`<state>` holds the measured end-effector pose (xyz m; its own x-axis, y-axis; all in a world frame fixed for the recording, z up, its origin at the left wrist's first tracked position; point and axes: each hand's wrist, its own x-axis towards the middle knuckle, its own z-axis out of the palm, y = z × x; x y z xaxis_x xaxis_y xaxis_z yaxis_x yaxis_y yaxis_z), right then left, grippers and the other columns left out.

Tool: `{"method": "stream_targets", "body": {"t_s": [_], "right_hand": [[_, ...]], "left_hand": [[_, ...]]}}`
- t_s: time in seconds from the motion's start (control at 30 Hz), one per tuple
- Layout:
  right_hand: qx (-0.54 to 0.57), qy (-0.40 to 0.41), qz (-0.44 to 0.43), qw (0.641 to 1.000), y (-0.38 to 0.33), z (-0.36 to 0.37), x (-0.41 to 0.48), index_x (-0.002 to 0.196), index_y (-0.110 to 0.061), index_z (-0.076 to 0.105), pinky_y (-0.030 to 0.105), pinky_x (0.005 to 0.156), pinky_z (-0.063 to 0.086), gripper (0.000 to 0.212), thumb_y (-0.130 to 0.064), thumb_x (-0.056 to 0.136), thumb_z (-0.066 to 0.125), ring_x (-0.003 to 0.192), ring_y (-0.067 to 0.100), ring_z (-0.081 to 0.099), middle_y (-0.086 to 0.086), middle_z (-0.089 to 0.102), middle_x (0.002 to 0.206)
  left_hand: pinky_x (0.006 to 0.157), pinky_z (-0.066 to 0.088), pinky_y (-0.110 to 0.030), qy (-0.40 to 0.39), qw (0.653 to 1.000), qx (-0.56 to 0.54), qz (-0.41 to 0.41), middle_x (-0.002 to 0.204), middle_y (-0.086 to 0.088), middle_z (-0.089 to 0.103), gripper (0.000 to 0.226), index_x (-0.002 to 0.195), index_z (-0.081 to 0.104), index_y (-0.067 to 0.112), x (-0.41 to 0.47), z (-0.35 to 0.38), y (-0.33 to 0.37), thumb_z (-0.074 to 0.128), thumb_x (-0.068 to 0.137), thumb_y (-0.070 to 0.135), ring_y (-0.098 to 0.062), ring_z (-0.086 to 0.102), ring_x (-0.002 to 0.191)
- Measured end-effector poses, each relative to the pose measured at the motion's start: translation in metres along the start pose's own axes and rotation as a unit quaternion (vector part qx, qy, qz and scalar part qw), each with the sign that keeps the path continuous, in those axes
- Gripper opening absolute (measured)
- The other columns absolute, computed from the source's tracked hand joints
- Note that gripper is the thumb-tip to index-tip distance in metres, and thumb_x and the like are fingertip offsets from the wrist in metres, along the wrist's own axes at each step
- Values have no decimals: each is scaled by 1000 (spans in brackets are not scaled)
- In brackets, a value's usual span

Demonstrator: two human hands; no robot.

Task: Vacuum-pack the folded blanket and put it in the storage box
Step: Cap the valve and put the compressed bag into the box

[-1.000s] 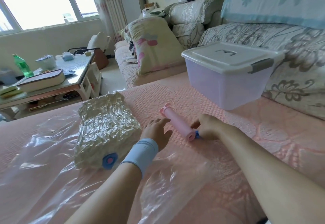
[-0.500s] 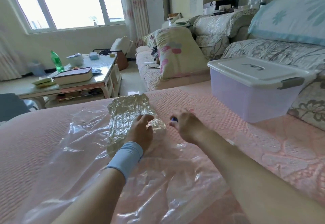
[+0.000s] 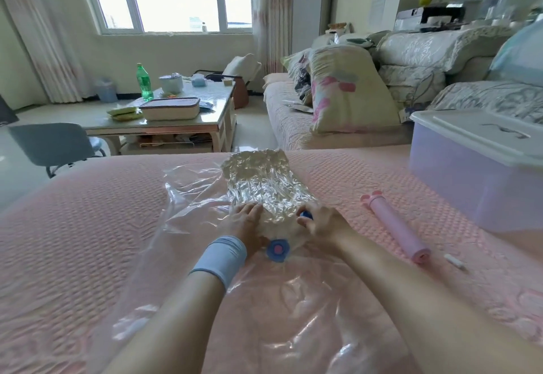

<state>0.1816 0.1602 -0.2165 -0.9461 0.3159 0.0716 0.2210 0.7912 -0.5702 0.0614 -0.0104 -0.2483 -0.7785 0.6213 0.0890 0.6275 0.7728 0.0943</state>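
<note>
The crinkled, shrunk-down pale blanket in its clear plastic vacuum bag (image 3: 261, 185) lies on the pink quilted cover (image 3: 88, 226), left of the translucent lidded storage box (image 3: 470, 179) and well apart from it. It looks light, compact and stiff, but the film is likely slick. Grip the dense block by its two sides, not the loose skirt. The left hand (image 3: 245, 226) rests on it with fingers straight. The right hand (image 3: 323, 225), nearer the box, pinches a small blue cap (image 3: 306, 214).

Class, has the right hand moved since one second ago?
Yes. The right hand, pinching a blue cap, has left the near end of the pink pump and gone left, away from the storage box, to the packed blanket.
</note>
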Motion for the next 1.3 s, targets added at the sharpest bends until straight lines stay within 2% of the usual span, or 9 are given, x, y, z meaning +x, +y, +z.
{"method": "stream_targets", "body": {"t_s": [0.27,0.37,0.43,0.6,0.7,0.8,0.93,1.13,1.3], "right_hand": [[35,-18,-47,998,-3,2,8,103,-30,64,19,76,41,8,-25,98,62,99,17,61,-6,64,103],[-5,32,-84,996,-10,12,3,110,-26,68,28,86,43,15,-31,96,65,105,18,58,-2,64,107],[-45,82,-115,989,-21,19,-3,114,-24,70,32,93,40,23,-35,93,67,106,17,48,0,58,109],[47,62,-94,993,-35,32,-13,108,-28,73,15,74,42,23,-32,85,77,81,6,59,-5,60,100],[106,73,-48,991,-34,36,-19,100,-30,75,5,65,43,24,-26,78,84,75,-1,62,-11,68,88],[176,75,20,981,-33,33,-25,90,-32,73,13,70,51,28,-18,72,89,77,6,67,-12,71,82],[149,72,31,986,-29,31,-38,79,-30,72,21,75,55,25,-15,68,89,78,2,69,-12,73,81],[22,43,17,999,-22,51,-67,97,-35,72,28,84,55,23,-32,75,78,84,1,67,-18,73,90],[-54,62,-19,996,-23,59,-66,100,-26,74,36,93,49,21,-25,79,74,98,15,65,-9,74,99]], "left_hand": [[97,45,-41,-62,992,111,-5,137,3,46,85,142,37,26,-50,-41,6,61,74,69,-22,42,126],[93,47,-39,-43,994,105,11,134,4,50,74,138,44,29,-65,-57,3,58,77,68,-20,45,123],[98,44,-39,-32,995,90,12,139,4,47,78,142,38,31,-69,-64,0,57,78,70,-20,44,127],[119,17,-39,-82,994,60,30,161,1,14,97,153,15,24,-72,-48,-6,56,78,71,-21,12,148],[119,20,-36,-90,995,42,22,160,1,19,92,152,20,21,-66,-41,-4,59,81,64,-19,16,148],[119,21,-40,-86,996,32,13,160,2,20,89,152,20,21,-64,-39,0,59,82,61,-20,14,148],[121,11,-46,-99,995,0,-8,163,5,7,88,153,1,36,-69,-33,-3,54,87,56,-20,2,150],[121,3,-42,-20,1000,0,15,162,1,8,80,154,5,26,-78,-19,9,39,90,60,-21,5,149],[119,12,-38,-25,999,-42,11,161,6,14,92,154,10,32,-75,-22,2,58,81,60,-20,13,148]]}}
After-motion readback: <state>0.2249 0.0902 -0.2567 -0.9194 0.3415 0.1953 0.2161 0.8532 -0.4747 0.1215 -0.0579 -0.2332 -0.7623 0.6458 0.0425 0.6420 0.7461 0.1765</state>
